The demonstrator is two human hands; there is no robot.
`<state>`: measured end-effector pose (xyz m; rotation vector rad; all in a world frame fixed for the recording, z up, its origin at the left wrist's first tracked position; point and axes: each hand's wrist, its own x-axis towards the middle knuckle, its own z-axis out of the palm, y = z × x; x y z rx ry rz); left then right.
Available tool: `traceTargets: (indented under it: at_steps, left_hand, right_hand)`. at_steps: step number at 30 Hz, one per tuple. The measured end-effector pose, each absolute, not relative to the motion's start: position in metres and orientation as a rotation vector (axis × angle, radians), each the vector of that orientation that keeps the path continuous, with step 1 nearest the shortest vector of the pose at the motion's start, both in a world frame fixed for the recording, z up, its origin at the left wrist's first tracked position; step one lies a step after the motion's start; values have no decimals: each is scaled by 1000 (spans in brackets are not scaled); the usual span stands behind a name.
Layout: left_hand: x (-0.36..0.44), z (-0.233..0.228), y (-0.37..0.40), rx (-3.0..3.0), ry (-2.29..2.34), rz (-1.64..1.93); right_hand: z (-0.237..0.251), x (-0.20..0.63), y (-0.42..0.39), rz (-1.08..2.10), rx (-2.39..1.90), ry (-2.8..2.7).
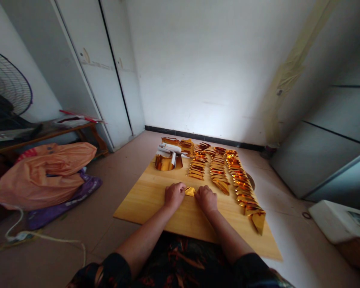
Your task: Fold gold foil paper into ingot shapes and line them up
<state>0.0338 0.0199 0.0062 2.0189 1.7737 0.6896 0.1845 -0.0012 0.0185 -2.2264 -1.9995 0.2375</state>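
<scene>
"How do the fingers of the left hand point(174, 195) stand?"

"Curled in tight, with a narrow pinch on the left end of a small, shiny, gold foil piece point(190, 191). The knuckles face up, and the wrist comes in from the near edge of the pale brown, flat wooden table point(144, 196)."

"And the right hand point(206, 197)?"

"Much the same: its fingers are bent and drawn close together at the right end of that piece. The exact placing of each fingertip is too small to tell."

"So both hands hold it?"

"Yes, one at each end, with the middle showing between them. It looks short and puffed, a bit creased, and bright on top."

"Where is it on the table?"

"About midway between the left and right edges, nearer the near edge than the far one. Bare wood lies around it."

"What else is there?"

"A left row of folded, pointed gold foil pieces point(197, 164), a middle row of the same folded foil point(218, 166), and a longer right row of gleaming folded foil point(241, 184) along the right edge. Toward the far left corner sits a curved, glossy gold sheet point(163, 163), with white, rolled paper point(170, 148) just behind it."
</scene>
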Motion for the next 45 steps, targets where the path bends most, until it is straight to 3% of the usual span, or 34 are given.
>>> traceTargets:
  at_steps: [10, 32, 45]
  left_hand:
    - [38, 7, 17, 2099, 1782, 662]
    - [44, 19, 28, 2341, 1829, 235]
    - [39, 23, 26, 2394, 1833, 244]
  right_hand:
    - [16, 187, -1, 280, -2198, -1973]
    - [13, 188, -1, 257, -2060, -2034]
    - [18, 189, -2, 297, -2068, -2052]
